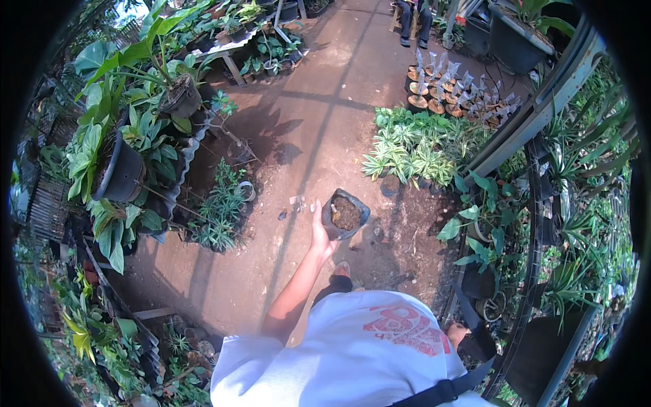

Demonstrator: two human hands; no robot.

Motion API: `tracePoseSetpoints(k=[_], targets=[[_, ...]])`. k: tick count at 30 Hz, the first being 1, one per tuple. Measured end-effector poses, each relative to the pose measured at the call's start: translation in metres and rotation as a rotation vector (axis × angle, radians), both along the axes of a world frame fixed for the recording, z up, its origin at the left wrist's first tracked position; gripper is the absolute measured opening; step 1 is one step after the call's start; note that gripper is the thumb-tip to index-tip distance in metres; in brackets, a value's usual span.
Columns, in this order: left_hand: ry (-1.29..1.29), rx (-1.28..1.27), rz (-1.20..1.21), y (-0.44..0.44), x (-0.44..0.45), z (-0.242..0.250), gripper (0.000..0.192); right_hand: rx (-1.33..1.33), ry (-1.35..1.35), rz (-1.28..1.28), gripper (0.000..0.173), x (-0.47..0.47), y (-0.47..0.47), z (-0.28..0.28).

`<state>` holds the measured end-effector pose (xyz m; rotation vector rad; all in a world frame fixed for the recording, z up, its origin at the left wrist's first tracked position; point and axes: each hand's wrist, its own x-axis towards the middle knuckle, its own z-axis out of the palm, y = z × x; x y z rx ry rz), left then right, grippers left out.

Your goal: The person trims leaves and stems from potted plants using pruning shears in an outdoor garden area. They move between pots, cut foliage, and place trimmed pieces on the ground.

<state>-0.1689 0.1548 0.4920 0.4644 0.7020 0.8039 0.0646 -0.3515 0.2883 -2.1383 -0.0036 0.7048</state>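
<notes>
My left hand (320, 236) is stretched out ahead of me and grips a black plastic nursery bag (348, 233) from its left side and underneath. Brown soil (346, 213) fills the bag, and a small pale piece sticks up near its left edge. No plant shows in it. Down at my right side, beside the white shirt (330, 356), a small part of my right hand (456, 333) is visible. It is near a dark strap, and its fingers are too hidden to tell what they do.
Striped-leaf potted plants (414, 147) stand ahead right, before several soil bags with clear plastic covers (437, 96). A metal post (534, 112) rises at right. Large potted plants (122, 168) crowd a corrugated shelf at left. A seated person's legs (414, 23) show at the path's far end.
</notes>
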Motion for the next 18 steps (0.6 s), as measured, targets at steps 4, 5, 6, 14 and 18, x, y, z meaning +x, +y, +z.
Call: tracePoseSetpoints(k=[4, 5, 6, 14, 18], targets=[[-0.199, 0.102, -0.029, 0.077, -0.011, -0.001, 0.073, -0.483, -0.255, 0.456, 0.025, 0.007, 0.176, -0.020], [-0.148, 0.031, 0.019, 0.091, -0.014, 0.006, 0.070, -0.318, -0.253, 0.298, 0.027, 0.000, 0.239, 0.000], [-0.125, 0.000, 0.040, 0.103, -0.012, 0.014, 0.068, -0.035, -0.109, 0.321, 0.035, 0.003, 0.298, 0.038], [-0.086, -0.025, 0.122, 0.206, 0.036, 0.037, 0.067, 0.551, -0.461, 1.010, 0.013, -0.038, 0.630, 0.331], [-0.027, -0.004, 0.205, 0.282, 0.062, 0.032, 0.064, 0.352, -0.497, 1.179, 0.019, -0.038, 0.745, 0.331]])
